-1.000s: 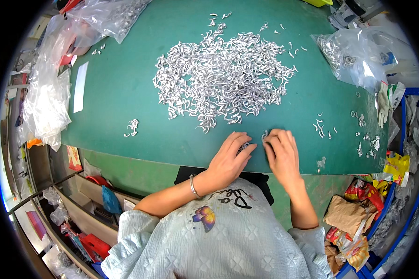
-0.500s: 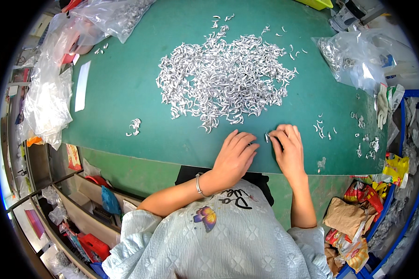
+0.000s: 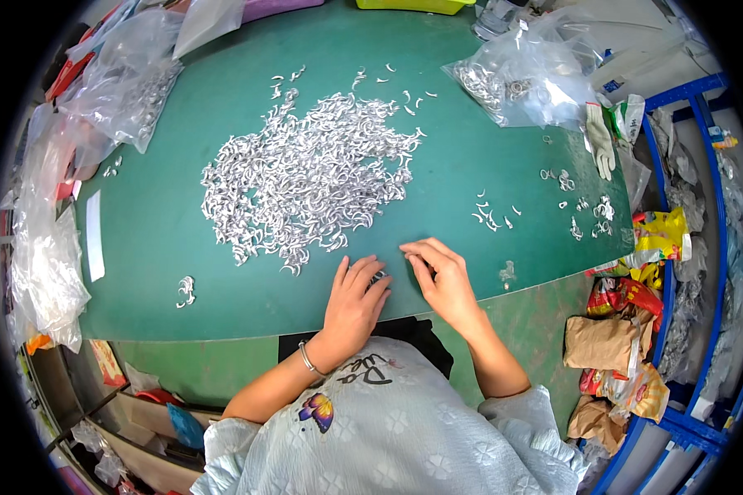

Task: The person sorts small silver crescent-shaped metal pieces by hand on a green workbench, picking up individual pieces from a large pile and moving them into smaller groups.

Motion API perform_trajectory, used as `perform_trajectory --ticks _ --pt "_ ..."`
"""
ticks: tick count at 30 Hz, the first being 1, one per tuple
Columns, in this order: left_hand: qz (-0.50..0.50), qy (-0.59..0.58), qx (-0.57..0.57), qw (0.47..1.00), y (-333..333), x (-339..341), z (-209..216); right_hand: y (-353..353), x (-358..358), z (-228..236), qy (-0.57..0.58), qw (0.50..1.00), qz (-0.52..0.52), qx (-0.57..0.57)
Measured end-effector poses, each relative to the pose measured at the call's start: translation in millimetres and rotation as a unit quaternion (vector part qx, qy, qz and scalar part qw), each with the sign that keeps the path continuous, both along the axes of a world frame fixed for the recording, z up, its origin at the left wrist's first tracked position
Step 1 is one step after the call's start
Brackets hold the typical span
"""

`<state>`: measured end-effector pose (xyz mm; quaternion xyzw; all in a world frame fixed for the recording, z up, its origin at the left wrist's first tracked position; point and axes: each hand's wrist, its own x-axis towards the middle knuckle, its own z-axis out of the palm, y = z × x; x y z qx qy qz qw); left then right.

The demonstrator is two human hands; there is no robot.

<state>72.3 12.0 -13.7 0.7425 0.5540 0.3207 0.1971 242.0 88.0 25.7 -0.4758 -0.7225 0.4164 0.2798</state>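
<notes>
Curved silver pieces heaped on a green table, long axes pointing every way, left hand half-curled over mostly hidden silver bits, their direction unclear, right hand loosely bent, either hand's grip impossible to tell.

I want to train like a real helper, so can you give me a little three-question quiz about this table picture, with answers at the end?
1. Which wrist wears the bracelet: the one by the left hand or the right hand?

2. True or false: the glove lies to the right of the pile.

3. What shape are most of the pieces in that pile?
A. Square
B. Curved
C. Ball-shaped

Key: 1. Left; 2. True; 3. B.
</notes>
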Motion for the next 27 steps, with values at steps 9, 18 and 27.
perform_trajectory --ticks 9,18,27 --pt "0.047 -0.025 0.01 0.999 -39 -54 -5 -9 -9 -8 -0.025 0.998 0.025 0.058" --pt "0.277 0.057 0.024 0.959 -74 -110 -8 -16 -16 -14 -0.03 0.998 0.035 0.031" --pt "0.379 0.182 0.048 0.906 -68 -204 -10 -10 -31 -12 -0.051 0.997 0.043 0.041"
